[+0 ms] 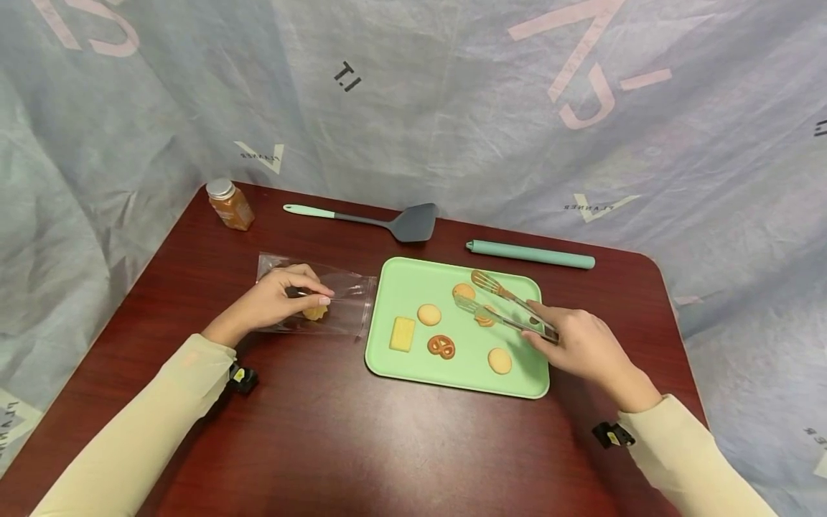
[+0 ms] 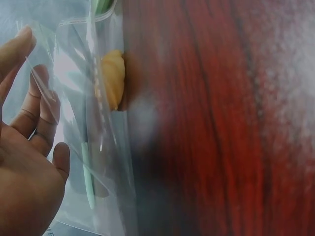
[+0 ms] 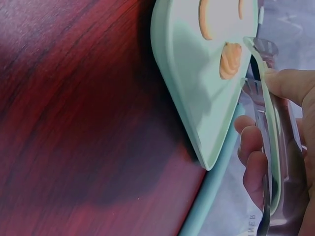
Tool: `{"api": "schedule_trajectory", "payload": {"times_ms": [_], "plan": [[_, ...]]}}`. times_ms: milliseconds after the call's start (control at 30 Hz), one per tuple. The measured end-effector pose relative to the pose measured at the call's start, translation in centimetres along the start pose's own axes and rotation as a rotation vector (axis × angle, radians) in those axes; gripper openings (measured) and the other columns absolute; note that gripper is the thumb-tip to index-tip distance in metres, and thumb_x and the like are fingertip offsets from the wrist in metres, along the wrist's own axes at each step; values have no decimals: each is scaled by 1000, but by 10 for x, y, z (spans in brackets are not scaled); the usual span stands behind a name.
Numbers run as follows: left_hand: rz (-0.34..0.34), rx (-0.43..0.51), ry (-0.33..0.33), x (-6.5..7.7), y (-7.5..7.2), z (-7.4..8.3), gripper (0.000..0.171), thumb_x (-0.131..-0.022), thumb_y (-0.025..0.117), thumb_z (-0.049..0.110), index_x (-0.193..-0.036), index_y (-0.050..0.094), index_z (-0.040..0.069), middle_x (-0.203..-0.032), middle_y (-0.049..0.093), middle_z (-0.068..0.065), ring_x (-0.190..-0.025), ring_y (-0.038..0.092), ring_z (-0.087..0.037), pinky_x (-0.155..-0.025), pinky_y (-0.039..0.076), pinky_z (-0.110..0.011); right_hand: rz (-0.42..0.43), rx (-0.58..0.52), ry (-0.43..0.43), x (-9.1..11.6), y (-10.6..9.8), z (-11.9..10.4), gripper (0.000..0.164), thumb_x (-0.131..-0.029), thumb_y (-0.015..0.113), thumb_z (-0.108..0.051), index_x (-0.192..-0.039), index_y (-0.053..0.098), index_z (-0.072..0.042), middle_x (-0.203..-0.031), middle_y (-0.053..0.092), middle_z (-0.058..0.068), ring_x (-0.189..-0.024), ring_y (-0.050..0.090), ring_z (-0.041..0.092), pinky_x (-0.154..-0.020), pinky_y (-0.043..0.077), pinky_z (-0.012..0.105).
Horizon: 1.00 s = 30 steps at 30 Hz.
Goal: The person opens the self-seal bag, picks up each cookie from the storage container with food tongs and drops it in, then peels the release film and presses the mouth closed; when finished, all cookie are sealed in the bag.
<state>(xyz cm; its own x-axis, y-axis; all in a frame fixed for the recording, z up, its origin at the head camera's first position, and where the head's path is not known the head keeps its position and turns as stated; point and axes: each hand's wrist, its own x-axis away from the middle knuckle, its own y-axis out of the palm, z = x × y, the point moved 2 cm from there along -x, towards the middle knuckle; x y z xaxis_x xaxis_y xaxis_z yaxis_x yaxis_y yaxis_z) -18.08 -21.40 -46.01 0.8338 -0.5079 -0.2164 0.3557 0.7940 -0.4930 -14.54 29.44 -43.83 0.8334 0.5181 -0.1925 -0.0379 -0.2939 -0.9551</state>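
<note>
My left hand [image 1: 281, 298] pinches the edge of a clear plastic bag [image 1: 345, 316] between thumb and index finger. Inside the bag lies a yellowish, ridged cookie [image 2: 113, 81]. On the right, my right hand [image 1: 584, 348] grips metal tongs [image 1: 517, 324] with slotted tips, one tip greenish. The tips are spread apart over the light green tray [image 1: 459, 380]. Between them, partly covered in the head view, is a swirled cookie [image 3: 230, 61]. Also on the tray are a round cookie [image 1: 429, 314], a rectangular biscuit [image 1: 403, 334], a pretzel-shaped cookie [image 1: 442, 347] and other round cookies [image 1: 500, 361].
A jar [image 1: 231, 207] with a silver lid stands at the back left of the dark red table [image 1: 388, 445]. Behind the bag and tray lie a grey spatula [image 1: 413, 222] with a pale green handle and a green rod [image 1: 530, 254]. A printed grey curtain [image 1: 420, 108] hangs behind.
</note>
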Motion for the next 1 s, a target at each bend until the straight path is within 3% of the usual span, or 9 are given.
{"api": "schedule_trajectory", "payload": {"times_ms": [233, 567, 1000], "plan": [[-1, 11, -10, -1, 2, -7, 14, -90, 79, 7, -104, 81, 5, -93, 66, 0, -86, 60, -17, -71, 48, -35, -13, 11, 13, -3, 3, -1, 49, -89, 77, -36, -130, 69, -9, -67, 55, -11, -59, 48, 11, -52, 44, 40], [10, 5, -5, -1, 5, -7, 16, -89, 79, 3, -104, 80, 4, -94, 66, -3, -86, 59, -17, -69, 47, -35, -22, 8, 18, -3, 10, -1, 48, -90, 76, -36, -129, 70, -10, -59, 44, -17, -54, 41, 10, -50, 40, 36], [-12, -17, -24, -1, 4, -10, 14, -91, 78, 11, -105, 81, 7, -94, 66, 2, -86, 57, -17, -68, 46, -37, 6, -6, -6, -3, 14, 0, 42, -90, 76, -32, -126, 72, -12, -63, 52, -15, -54, 42, 10, -51, 41, 36]]}}
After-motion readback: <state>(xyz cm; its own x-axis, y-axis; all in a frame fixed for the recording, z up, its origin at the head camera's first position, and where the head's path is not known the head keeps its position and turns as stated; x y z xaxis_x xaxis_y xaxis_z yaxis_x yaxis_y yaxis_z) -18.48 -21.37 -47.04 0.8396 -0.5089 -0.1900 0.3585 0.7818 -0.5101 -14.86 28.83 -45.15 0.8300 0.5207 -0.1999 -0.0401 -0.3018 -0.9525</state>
